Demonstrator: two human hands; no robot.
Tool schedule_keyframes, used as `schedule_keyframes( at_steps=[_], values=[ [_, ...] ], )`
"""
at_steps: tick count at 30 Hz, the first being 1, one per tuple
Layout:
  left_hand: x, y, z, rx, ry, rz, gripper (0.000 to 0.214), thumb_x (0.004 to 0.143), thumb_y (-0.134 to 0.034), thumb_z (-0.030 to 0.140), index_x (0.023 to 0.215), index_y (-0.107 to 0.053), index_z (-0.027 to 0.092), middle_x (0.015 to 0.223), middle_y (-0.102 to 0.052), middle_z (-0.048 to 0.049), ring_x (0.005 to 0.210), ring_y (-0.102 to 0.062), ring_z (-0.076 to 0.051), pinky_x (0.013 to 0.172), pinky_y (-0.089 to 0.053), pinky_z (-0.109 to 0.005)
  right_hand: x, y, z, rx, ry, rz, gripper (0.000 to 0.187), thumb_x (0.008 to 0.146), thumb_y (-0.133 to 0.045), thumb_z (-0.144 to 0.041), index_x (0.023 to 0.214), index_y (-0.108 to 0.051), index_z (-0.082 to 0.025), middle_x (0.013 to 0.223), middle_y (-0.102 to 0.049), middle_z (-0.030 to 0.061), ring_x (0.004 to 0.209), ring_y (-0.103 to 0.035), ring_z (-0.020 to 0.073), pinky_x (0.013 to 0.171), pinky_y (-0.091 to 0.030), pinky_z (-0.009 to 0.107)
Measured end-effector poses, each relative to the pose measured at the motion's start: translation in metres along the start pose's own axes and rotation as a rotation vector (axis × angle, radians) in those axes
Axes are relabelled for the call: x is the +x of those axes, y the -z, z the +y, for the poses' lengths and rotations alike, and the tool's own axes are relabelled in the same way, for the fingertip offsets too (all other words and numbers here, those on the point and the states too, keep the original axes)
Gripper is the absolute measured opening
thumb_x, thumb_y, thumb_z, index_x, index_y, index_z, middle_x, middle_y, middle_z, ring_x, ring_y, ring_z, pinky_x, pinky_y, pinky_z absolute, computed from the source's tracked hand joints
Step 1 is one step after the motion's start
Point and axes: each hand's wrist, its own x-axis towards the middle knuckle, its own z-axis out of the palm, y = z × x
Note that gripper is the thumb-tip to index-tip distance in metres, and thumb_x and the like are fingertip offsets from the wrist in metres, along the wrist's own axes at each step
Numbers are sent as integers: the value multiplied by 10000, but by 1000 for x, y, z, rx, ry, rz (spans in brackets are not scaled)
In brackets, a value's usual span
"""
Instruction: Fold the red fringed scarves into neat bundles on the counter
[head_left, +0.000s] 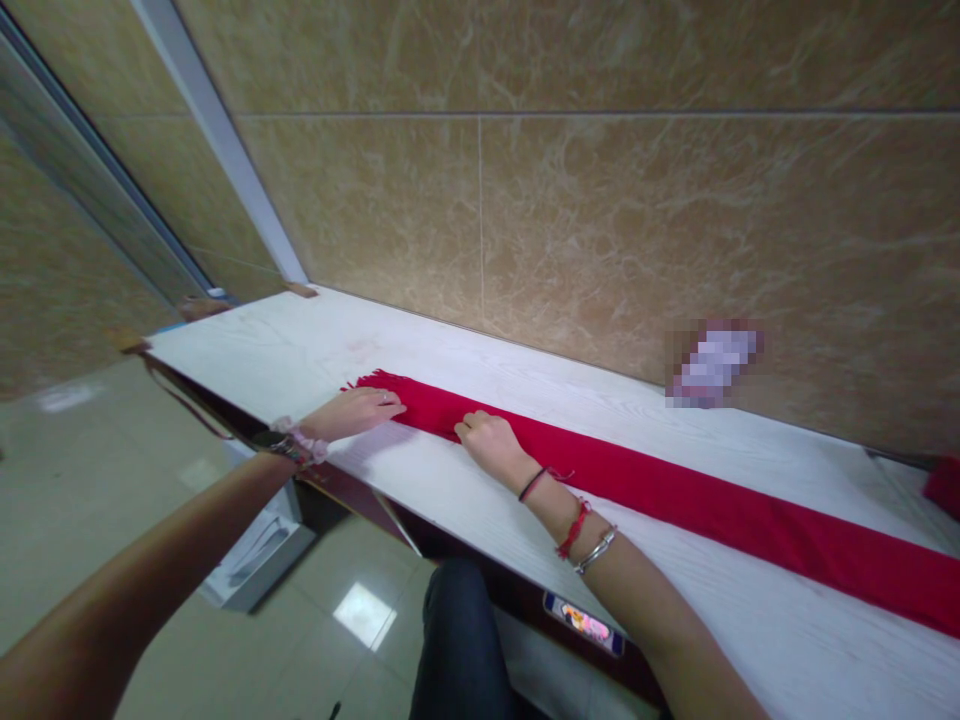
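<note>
A long red scarf (660, 478) with a fringed left end lies in a narrow strip along the white table. My left hand (369, 408) rests on the scarf near that fringe, its fingers stretched out over the cloth. Farther right, my right hand (486, 438) has its fingers curled down at the scarf's near edge, closed on the fabric. The fingertips of the right hand are partly hidden from above.
The white tabletop (262, 345) runs along a tan tiled wall (585, 220). A blurred-out item (716, 362) stands against the wall. Below the near edge are a lit phone (583, 622) and a white box (259, 560). Red cloth (943, 486) shows far right.
</note>
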Motion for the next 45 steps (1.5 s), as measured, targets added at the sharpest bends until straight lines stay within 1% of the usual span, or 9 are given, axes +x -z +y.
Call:
schedule_keyframes(
  at_steps=[6, 10, 14, 19, 24, 27, 30, 38, 45],
  values=[
    [3, 4, 0, 55, 8, -9, 361, 799, -416, 12, 1034, -640, 170, 1056, -649, -81, 974, -605, -182, 841, -476, -287, 2, -3, -2, -13, -13, 45, 204, 907, -410, -146, 919, -615, -140, 897, -630, 80, 872, -562, 199, 696, -442, 294],
    [6, 10, 1, 142, 12, 62, 294, 805, -431, 27, 968, -652, 130, 961, -650, -119, 891, -614, -218, 781, -492, -330, 4, -3, -3, -25, -33, 100, 198, 907, -411, -139, 913, -609, -141, 888, -623, 78, 870, -551, 193, 721, -435, 294],
    [7, 9, 2, 150, 46, 132, 262, 805, -437, 39, 901, -659, 142, 896, -638, -115, 881, -599, -217, 795, -478, -342, 3, -4, -4, -34, -35, 148, 200, 913, -403, -143, 932, -602, -145, 877, -614, 82, 876, -537, 188, 742, -429, 299],
    [5, 0, 6, 107, 72, 133, 282, 769, -454, 11, 882, -664, 163, 946, -636, -103, 924, -587, -212, 812, -457, -341, 3, -11, -7, -24, 29, 133, 192, 908, -418, -159, 917, -609, -142, 888, -607, 90, 889, -529, 198, 704, -429, 314],
    [6, 1, 9, 131, -41, 78, 260, 777, -499, 33, 913, -655, 190, 987, -642, -65, 950, -574, -186, 819, -439, -299, 8, -11, -12, -33, 37, 97, 183, 895, -429, -128, 886, -611, -131, 863, -613, 91, 881, -534, 203, 697, -424, 312],
    [8, 2, 11, 140, -1, 135, 257, 790, -475, 30, 898, -656, 176, 899, -639, -78, 875, -587, -193, 778, -452, -315, 10, -8, -14, -37, 14, 104, 181, 897, -418, -121, 895, -599, -132, 878, -611, 94, 887, -529, 202, 708, -422, 315],
    [10, 0, 12, 150, 55, 170, 260, 808, -442, 41, 875, -658, 170, 897, -625, -98, 893, -583, -212, 794, -453, -338, 10, -5, -14, -43, 15, 135, 188, 906, -397, -122, 918, -585, -134, 884, -603, 93, 899, -521, 207, 708, -420, 322],
    [9, -4, 9, 19, 68, 81, 352, 779, -436, 9, 980, -653, 201, 1004, -628, -95, 954, -580, -210, 837, -440, -339, 5, -9, -9, -35, 92, 102, 189, 913, -407, -145, 934, -595, -134, 952, -589, 98, 904, -510, 199, 710, -414, 321],
    [0, -6, -4, 121, 102, 76, 312, 795, -424, 46, 963, -659, 165, 978, -638, -119, 890, -590, -228, 794, -449, -360, 6, -11, -8, -38, 78, 131, 184, 915, -414, -152, 937, -595, -131, 889, -599, 79, 877, -516, 194, 711, -404, 312]
  ],
)
